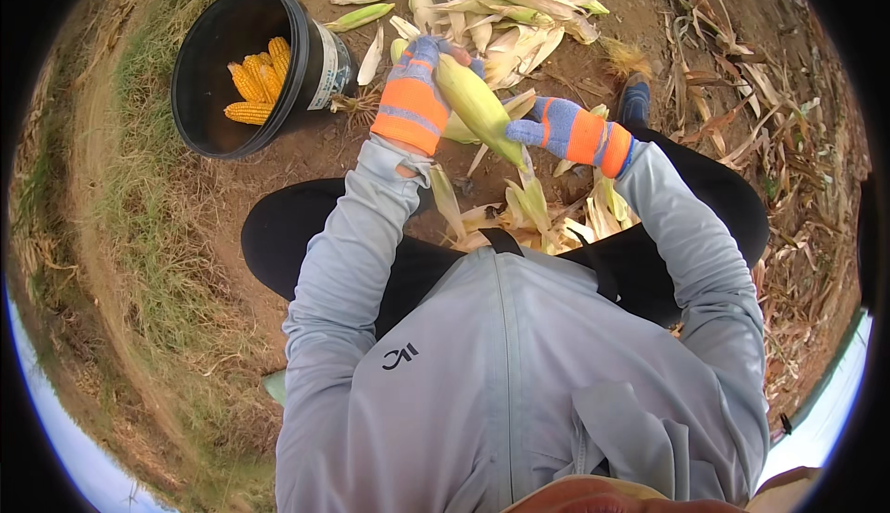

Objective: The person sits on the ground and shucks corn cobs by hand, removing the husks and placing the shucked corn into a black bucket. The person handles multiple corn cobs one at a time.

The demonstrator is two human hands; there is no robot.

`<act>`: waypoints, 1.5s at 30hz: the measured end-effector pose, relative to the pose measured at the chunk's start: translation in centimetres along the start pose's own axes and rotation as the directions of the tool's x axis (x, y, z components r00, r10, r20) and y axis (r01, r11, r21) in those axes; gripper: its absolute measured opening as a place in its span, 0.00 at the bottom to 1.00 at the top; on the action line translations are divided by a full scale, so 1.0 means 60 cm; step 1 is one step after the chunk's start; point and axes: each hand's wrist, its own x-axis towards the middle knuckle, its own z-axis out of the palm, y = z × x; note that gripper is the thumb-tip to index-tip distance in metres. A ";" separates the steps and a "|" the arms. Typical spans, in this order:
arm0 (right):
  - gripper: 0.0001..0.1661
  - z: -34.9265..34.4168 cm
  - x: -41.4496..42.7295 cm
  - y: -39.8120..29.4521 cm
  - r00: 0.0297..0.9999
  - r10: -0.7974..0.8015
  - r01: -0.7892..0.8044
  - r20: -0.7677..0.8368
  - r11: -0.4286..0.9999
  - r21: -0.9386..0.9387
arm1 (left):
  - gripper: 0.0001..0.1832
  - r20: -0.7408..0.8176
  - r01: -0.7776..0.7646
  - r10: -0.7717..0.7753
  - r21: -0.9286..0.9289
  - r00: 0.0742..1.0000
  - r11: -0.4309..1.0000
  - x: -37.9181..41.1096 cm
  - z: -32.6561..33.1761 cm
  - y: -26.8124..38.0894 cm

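An ear of corn in its yellow-green husk (476, 106) slants between my hands, above the ground in front of my lap. My left hand (416, 92), in a blue-grey and orange knit glove, grips its upper end. At the lower end, my gloved right hand (567, 131) has its fingers against the husk near the stalk; some of those fingers are hidden. Pale peeled husk leaves (532, 197) hang and lie just below the ear, between my legs.
A black plastic bucket (295, 106) leans on the left, holding several bare yellow cobs (261, 78). Beyond my hands lies a heap of husked ears and loose husks (514, 5). Dry stalks and leaves (737, 89) cover the ground at right; grass (167, 256) grows at left.
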 end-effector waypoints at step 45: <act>0.37 -0.070 -0.044 -0.058 0.894 0.374 -0.429 -0.247 0.557 -0.711 | 0.23 0.002 0.073 -0.118 0.780 0.993 0.622 -0.022 0.021 -0.031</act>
